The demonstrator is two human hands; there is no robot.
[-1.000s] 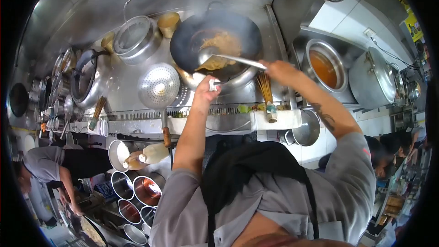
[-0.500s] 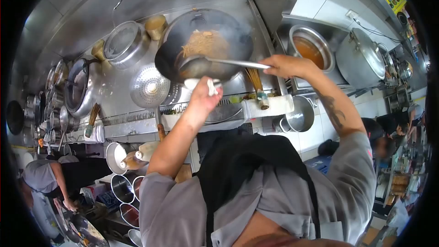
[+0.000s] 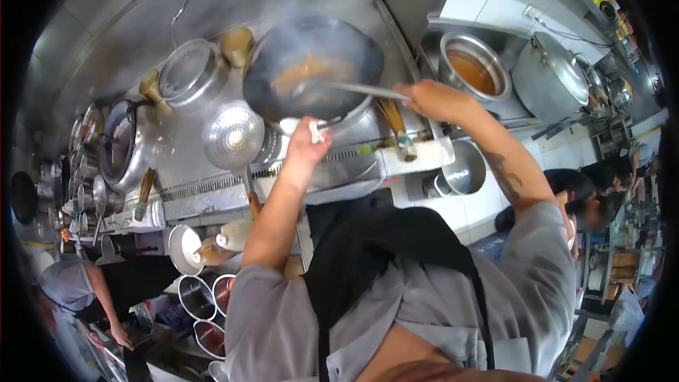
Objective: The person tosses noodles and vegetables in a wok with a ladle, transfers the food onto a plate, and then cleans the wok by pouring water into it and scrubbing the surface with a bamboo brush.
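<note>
Both grips are closed: the wok [image 3: 311,71] handle is clamped through a cloth by the left hand [image 3: 305,143], the ladle [image 3: 353,89] shaft by the right hand [image 3: 431,99]. Wok is held just right of the perforated skimmer [image 3: 232,134]. Noodles [image 3: 311,68], heaped half a second ago, are now blurred; toss judged mid-cycle.

Left hand [image 3: 308,143] gripping wok [image 3: 311,71] handle, right hand [image 3: 431,99] holding ladle [image 3: 332,88], noodles [image 3: 308,69] inside

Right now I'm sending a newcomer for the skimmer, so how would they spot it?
Find the dark wok that the left hand grips at the steel range. Just left of it lies the skimmer, a round pale metal dish. Unlike the lidded pot behind it, it is pierced with small holes.
</note>
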